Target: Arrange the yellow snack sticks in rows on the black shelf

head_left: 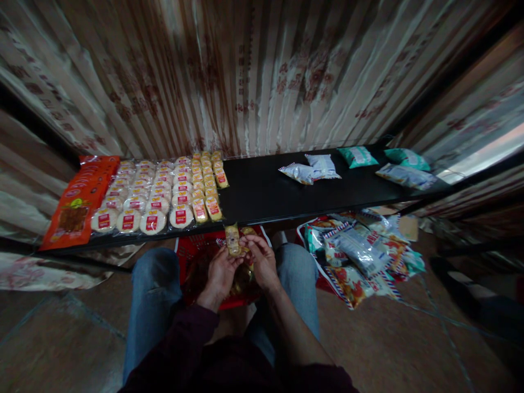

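A sleeve (190,330) leads to the left hand (221,271), its fingertips grasping a packet (232,238); just beside it the right hand (263,259), fingers bent, hold unclear. Below the fingers sits a basket (188,246); beyond them, leftward, cakes (182,216).

Left hand (221,270) and right hand (265,260) sit close together by the shelf (262,185)'s front edge, fingers (254,242) bent, right forearm (297,327) bare.

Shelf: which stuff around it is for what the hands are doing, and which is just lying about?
For the job, it seems: left hand, right hand, held pack, yellow packs on the shelf, basket between the knees.

Probably just lying about: orange bag, round packs, teal bags, white bags.
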The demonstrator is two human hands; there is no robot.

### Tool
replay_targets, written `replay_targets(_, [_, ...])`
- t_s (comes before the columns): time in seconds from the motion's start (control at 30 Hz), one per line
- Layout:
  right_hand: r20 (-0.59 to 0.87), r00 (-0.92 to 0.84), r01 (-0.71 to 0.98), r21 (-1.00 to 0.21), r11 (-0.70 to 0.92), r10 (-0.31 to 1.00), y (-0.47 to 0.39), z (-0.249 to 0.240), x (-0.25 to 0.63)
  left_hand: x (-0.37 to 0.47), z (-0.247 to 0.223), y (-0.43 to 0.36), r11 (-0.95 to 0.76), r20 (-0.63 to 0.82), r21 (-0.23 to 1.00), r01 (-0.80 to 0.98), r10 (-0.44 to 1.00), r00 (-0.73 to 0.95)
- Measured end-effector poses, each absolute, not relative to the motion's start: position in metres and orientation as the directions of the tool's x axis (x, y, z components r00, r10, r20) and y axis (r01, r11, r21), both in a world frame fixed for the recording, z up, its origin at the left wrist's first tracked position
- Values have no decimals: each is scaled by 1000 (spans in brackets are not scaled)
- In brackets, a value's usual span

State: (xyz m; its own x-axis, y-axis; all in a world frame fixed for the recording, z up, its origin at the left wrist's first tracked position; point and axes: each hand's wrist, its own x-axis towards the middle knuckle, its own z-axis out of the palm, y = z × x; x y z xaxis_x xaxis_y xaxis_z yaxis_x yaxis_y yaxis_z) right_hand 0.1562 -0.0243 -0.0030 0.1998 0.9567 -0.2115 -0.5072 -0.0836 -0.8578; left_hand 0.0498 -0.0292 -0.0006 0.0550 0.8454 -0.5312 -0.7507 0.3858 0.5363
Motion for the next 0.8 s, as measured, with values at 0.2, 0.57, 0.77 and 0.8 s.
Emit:
replay_targets(0.2, [-193,156,-488,-868,-94,969,-25,-5,158,49,-2,-29,426,-542,508,-748,834,107])
replay_targets(0.57, [-27,256,-141,-990,10,966,-30,5,164,50,-2,-33,429,-528,571,-700,845,87])
replay_targets(0.77, [43,228,-4,-999,45,973,-29,-6,168,52,3,-35,363,-447,671,-647,894,37])
replay_targets(0.8, [47,223,10,-999,46,974,-28,-8,168,53,4,-35,343,-424,695,-632,905,25])
